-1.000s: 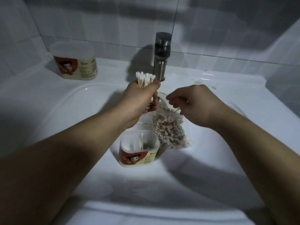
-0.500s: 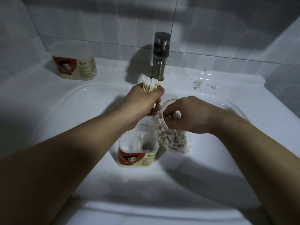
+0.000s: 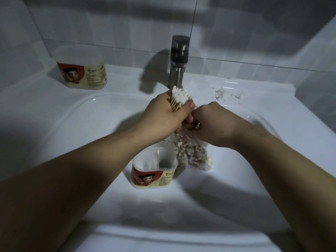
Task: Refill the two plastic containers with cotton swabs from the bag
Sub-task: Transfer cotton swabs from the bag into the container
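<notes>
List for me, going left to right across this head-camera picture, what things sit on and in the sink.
container on the ledge → open container in the basin → bag of cotton swabs → white scraps on the ledge

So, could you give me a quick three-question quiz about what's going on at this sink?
1. True or false: the left hand grips a bundle of cotton swabs.
2. Where does the open container stand? A) in the sink basin B) on the back ledge C) on a shelf
3. Fill in: the right hand pinches the mouth of the ____.
Key: 1 true; 2 A; 3 bag.
</notes>
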